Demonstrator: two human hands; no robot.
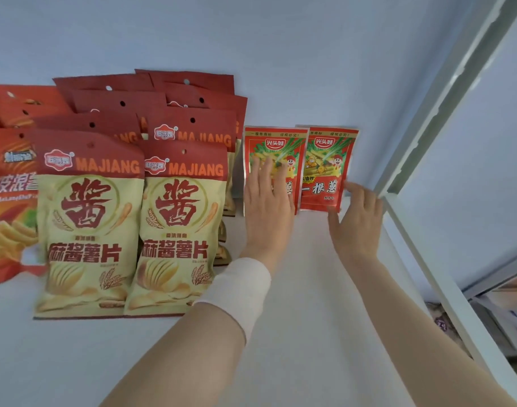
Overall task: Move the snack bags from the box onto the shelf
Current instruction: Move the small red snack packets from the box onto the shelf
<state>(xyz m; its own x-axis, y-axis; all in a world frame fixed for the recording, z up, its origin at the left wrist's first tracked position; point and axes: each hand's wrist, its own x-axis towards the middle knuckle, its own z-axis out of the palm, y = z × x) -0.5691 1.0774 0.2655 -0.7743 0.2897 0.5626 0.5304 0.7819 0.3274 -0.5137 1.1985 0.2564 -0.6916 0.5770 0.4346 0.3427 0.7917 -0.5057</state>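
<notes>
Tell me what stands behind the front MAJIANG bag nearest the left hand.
Behind that MAJIANG bag more bags of the same kind stand in a row; only their red tops show. Their lower parts are covered.

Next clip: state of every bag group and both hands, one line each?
left small red bag: upright on the shelf, left hand flat against its front.
right small red bag: upright beside it, right hand at its right edge.
Majiang chip bags: upright, two rows.
orange bags: upright, partly out of frame.
left hand: open.
right hand: open.
</notes>
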